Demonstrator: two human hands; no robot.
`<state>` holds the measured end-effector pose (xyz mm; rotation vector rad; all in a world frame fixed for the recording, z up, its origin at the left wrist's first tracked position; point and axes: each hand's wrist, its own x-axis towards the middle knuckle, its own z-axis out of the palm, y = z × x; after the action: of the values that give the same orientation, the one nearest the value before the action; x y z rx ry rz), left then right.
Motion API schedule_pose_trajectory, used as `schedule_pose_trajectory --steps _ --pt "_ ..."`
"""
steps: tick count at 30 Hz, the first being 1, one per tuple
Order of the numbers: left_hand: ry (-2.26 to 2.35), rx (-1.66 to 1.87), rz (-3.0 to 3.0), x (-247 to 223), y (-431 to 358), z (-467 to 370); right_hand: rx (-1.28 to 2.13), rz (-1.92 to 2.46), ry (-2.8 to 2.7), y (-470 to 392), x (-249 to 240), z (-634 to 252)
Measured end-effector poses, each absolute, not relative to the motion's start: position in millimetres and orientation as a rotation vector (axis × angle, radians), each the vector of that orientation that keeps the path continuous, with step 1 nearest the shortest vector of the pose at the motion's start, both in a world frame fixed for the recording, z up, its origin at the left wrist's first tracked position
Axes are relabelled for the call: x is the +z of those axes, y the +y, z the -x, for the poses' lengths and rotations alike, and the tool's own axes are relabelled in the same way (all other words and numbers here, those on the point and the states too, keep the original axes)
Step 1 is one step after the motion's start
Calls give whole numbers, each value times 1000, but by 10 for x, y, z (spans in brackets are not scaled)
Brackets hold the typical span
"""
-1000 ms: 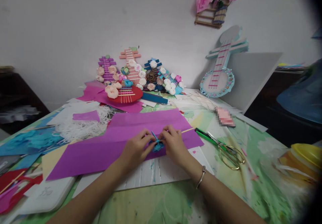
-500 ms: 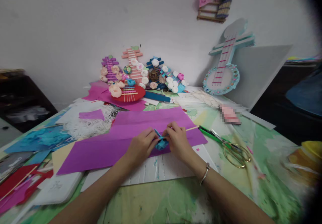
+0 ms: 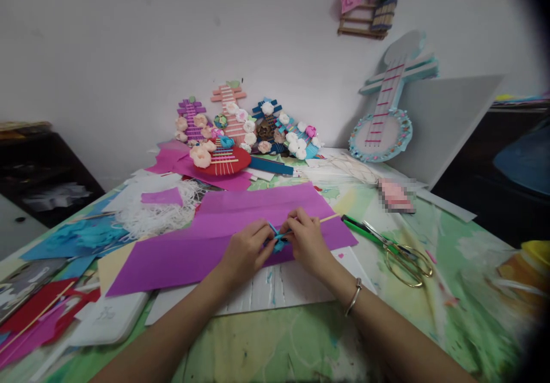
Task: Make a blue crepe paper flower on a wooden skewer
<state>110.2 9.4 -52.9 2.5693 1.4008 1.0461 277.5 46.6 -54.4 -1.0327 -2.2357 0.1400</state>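
Note:
A small piece of blue crepe paper (image 3: pixel 281 246), crumpled like a flower, is pinched between my hands over the front edge of a purple paper sheet (image 3: pixel 172 260). My left hand (image 3: pixel 247 252) is closed on its left side, where a narrow blue strip stands up by the fingertips. On the right, my right hand (image 3: pixel 307 241) pinches the paper with bent fingers. A thin wooden stick (image 3: pixel 330 218) juts out rightward from behind that hand; its other end is hidden. Beneath the sheet lies a white board (image 3: pixel 253 296) with glossy streaks.
Gold-handled scissors (image 3: pixel 408 265) and a green-and-black tool (image 3: pixel 363 229) lie to the right. Left are white paper shreds (image 3: pixel 146 218), blue crepe paper (image 3: pixel 81 235) and a white device (image 3: pixel 109 321). Several flowered paper instruments (image 3: pixel 223 160) stand at the back; a jar (image 3: pixel 522 268) is far right.
The view has shifted slightly, moving the scene a little to the right. My fingers have closed further around the blue paper, and less of it shows.

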Motion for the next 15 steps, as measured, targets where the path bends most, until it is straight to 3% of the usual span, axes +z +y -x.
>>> schedule_pose_trajectory --steps 15 --pt "1374 1098 -2620 -537 92 -1110 119 1009 -2237 474 -555 -2783"
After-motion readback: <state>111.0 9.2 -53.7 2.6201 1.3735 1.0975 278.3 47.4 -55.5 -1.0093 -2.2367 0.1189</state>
